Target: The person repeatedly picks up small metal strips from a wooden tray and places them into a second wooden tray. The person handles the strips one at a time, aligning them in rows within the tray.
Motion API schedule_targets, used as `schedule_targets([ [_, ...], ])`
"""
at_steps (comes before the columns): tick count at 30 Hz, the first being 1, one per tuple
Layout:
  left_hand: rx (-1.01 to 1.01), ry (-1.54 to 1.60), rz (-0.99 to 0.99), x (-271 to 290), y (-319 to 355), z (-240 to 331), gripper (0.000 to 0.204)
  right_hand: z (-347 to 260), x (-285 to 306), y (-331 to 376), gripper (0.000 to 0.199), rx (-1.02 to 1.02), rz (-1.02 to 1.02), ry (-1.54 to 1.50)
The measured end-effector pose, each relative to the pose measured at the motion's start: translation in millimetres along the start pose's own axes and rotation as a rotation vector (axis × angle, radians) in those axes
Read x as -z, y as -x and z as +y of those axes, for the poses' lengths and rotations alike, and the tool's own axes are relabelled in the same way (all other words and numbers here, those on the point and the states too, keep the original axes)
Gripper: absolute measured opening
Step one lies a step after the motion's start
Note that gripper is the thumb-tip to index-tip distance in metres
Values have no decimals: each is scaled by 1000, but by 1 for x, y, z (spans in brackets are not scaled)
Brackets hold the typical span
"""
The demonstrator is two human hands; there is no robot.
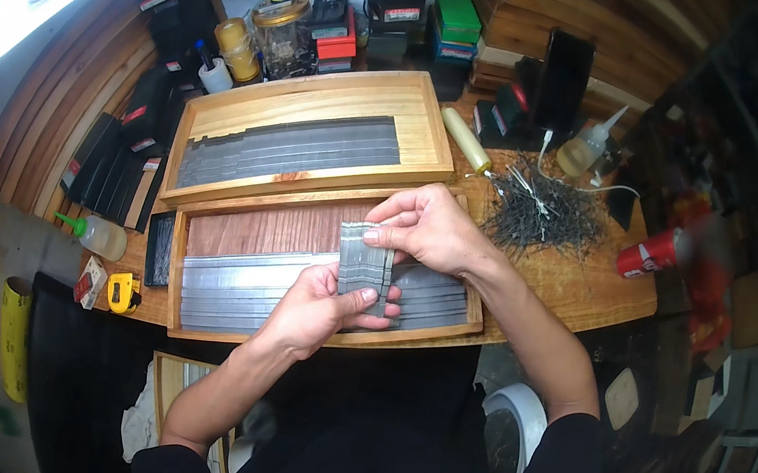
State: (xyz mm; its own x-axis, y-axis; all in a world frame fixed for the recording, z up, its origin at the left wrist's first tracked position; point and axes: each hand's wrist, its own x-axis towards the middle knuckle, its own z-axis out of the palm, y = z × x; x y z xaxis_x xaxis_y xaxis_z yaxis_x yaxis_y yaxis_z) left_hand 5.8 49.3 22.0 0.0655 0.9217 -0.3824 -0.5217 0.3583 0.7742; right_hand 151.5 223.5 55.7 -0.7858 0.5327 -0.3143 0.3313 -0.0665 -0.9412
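Biggest thing here is the wooden table (572,295), and two shallow wooden trays take up most of the middle. The near tray (255,230) has a reddish-brown floor, with long grey strips (233,289) laid in rows along its front half. Just behind it sits the far tray (339,102), paler inside, with a block of dark grey strips (303,155) side by side in it. Off to the right there's a messy heap of thin dark pieces (540,215).

Now the hands. The right hand (423,228) is mostly curled, pinching the top end of a grey bundle between thumb and fingers. The left hand (319,310) is half closed around the lower end, thumb across the front, fingertips poking out past the right side. The grey bundle (363,268) itself is upright over the near tray; looks like thin flat pieces stacked up, but it's too small to be sure.

Smaller stuff: a squeeze bottle with a white nozzle (581,155) behind the heap, a red can (649,255) near the table's right edge, and a yellow tape measure (122,294) left of the near tray.
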Motion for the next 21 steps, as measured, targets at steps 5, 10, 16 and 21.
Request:
schedule_targets([
  [5,19,26,6,5,-4,-2,33,-2,-4,-2,34,-29,20,11],
  [10,26,67,4,6,-6,-2,31,2,1,-2,43,-1,3,-31],
  [16,46,72,11,7,-4,0,33,-2,9,2,43,-54,-60,-34],
  [21,49,48,8,1,-3,4,35,4,4,1,42,55,-108,-65],
])
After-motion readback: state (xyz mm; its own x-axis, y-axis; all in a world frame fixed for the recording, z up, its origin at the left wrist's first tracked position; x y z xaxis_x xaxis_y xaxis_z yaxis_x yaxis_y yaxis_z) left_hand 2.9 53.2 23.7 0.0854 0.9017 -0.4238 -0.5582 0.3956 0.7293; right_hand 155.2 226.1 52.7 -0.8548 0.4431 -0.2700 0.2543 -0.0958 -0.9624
